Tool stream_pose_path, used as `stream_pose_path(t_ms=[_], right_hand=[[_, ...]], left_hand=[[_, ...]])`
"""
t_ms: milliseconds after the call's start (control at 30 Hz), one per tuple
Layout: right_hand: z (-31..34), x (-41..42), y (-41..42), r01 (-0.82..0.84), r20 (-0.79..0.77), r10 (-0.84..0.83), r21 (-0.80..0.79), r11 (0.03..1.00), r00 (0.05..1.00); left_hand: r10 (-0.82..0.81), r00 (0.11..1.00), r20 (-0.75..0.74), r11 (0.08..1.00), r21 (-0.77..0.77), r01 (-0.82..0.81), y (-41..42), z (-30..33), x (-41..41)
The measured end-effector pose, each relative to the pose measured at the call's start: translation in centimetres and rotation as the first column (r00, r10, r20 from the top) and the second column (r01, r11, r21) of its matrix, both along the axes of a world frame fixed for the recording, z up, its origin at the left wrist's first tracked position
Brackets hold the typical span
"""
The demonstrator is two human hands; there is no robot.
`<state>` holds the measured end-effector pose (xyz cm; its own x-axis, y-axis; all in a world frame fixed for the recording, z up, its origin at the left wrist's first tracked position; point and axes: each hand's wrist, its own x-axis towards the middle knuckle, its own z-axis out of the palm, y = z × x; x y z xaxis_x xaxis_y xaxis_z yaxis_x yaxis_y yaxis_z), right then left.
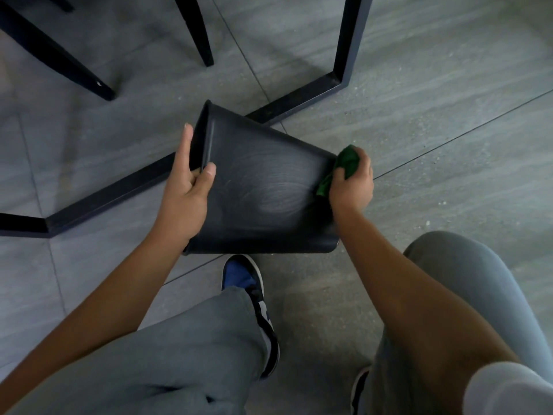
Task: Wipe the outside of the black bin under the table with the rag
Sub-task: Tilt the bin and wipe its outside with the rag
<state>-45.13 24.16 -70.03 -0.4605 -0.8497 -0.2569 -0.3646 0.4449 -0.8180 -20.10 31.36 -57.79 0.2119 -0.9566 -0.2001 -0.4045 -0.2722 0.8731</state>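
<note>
My right grip (pixel 350 184) is bunched tight around the green rag (pixel 344 170), pressing it against the base end of the black bin (pixel 263 193). My left grip (pixel 191 178) clamps the bin's rim, thumb on the outer wall and fingers hooked over the lip into the opening; I judge that hold is there to steady the bin and tilt it so each face can be turned up to the cloth. The bin lies tipped on its side on the tiled floor (pixel 434 121), mouth pointing away to the left, just in front of my blue-toed sneaker (pixel 239 277). Faint curved smears show on the upward face, so that side looks wiped already; the bottom edge and the underside appear to be what remains. Behind the bin runs the black metal desk frame (pixel 299 100), one bar touching or passing just beneath it, I cannot tell which. Dark chair legs (pixel 197 28) stand farther back.
</note>
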Motion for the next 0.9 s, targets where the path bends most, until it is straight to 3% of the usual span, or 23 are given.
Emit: stream_pose_path(t_ms=[100,200,300,467,533,600,733,900], right_hand=[[2.5,2.9,2.9,-0.146,0.024,0.149,-0.098,0.984,0.989],[5.3,7.1,6.8,-0.339,0.094,0.376,-0.271,0.901,0.922],[8.0,10.7,10.2,-0.37,0.195,0.479,-0.418,0.83,0.856],[9.1,12.9,12.2,-0.497,0.055,0.598,-0.499,0.71,0.799],[7.6,11.9,11.4,-0.577,-0.129,0.595,-0.471,0.667,0.793],[5.8,10.6,10.4,-0.579,-0.223,0.536,-0.379,0.722,0.814],[2.1,6.2,7.9,-0.301,-0.148,0.284,-0.112,0.947,0.947],[0.5,0.1,3.5,-0.173,-0.108,0.181,0.081,0.982,0.978]], left_hand=[[0.015,0.998,0.065,1.0,-0.013,-0.014,-0.2,0.5,-0.7],[0.04,0.995,0.089,0.998,-0.045,-0.036,-0.3,0.9,-0.8],[0.057,0.991,0.117,0.995,-0.082,-0.048,-0.6,1.0,-0.5],[0.085,0.99,0.113,0.995,-0.07,-0.077,-0.6,0.8,0.1],[0.074,0.984,0.159,0.996,-0.069,-0.063,-0.5,0.8,0.2],[0.059,0.98,0.188,0.997,-0.069,-0.047,-0.4,0.7,0.4],[0.108,0.982,0.153,0.994,-0.052,-0.101,-0.1,0.9,0.7],[0.103,0.982,0.157,0.995,-0.023,-0.101,-0.3,0.9,0.5]])
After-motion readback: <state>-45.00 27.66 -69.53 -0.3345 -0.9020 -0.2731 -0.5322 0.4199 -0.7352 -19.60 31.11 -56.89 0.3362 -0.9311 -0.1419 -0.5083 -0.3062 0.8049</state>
